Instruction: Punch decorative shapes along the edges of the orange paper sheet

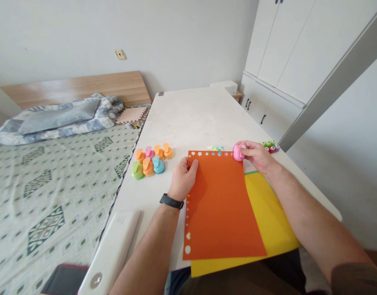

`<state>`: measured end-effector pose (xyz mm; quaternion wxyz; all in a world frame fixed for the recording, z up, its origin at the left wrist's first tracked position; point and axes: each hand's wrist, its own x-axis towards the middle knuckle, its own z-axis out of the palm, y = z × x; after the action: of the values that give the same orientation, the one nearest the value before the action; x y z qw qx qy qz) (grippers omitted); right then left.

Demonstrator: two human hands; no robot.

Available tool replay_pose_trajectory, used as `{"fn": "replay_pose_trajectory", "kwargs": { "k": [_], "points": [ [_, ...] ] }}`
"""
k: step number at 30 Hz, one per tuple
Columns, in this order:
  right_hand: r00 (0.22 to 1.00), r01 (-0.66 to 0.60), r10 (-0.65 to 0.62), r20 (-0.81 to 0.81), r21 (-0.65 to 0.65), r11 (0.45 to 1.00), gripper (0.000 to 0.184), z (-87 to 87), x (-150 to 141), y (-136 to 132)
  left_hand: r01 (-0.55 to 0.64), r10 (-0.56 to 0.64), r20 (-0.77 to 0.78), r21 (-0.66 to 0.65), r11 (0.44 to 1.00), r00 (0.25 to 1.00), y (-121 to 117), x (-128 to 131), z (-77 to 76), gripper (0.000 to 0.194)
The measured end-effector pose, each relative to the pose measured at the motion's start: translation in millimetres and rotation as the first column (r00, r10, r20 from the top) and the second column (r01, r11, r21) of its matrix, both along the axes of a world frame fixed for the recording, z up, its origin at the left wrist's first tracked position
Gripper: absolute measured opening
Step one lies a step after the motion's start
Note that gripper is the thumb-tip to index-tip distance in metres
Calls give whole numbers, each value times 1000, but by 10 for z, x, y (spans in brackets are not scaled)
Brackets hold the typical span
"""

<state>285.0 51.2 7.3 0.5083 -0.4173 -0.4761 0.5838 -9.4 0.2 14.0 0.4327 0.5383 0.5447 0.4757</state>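
Note:
An orange sheet of paper [222,205] lies over a yellow sheet [268,205] at the table's near end. Small shapes are punched along its top and left edges. My left hand [184,176] pinches the upper left edge, thumb on top. At the upper right corner, my right hand [257,155] grips a pink craft punch [238,152] that sits over the paper's edge. Whether the punch is pressed down I cannot tell. Just beyond the top edge lies a small pile of blue and yellow paper cut-outs [215,148].
Several coloured craft punches [148,167] stand to the left. Small green and red figures with eyes [269,146] sit past my right hand. A long white device [114,250] lies at the near left, close to a dark phone-like object [65,279]. A bed [53,184] adjoins the table.

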Motion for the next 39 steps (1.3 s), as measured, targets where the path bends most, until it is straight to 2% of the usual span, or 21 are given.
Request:
{"fn": "replay_pose_trajectory", "kwargs": {
  "k": [10,22,31,39],
  "points": [
    [1000,23,-23,4,35,999,26,4,11,13,-32,32,-20,8,999,999,10,-20,-27,25],
    [1000,-27,27,12,56,998,25,42,-14,-24,-45,45,-22,15,999,999,12,-18,-41,22],
    [1000,9,-9,-3,3,1000,29,-2,8,5,-14,16,-44,46,999,999,15,-31,-41,23],
    [1000,24,-24,-17,-7,1000,30,11,-8,-1,-29,30,-28,19,999,999,16,-28,-41,21]
  ]
}}
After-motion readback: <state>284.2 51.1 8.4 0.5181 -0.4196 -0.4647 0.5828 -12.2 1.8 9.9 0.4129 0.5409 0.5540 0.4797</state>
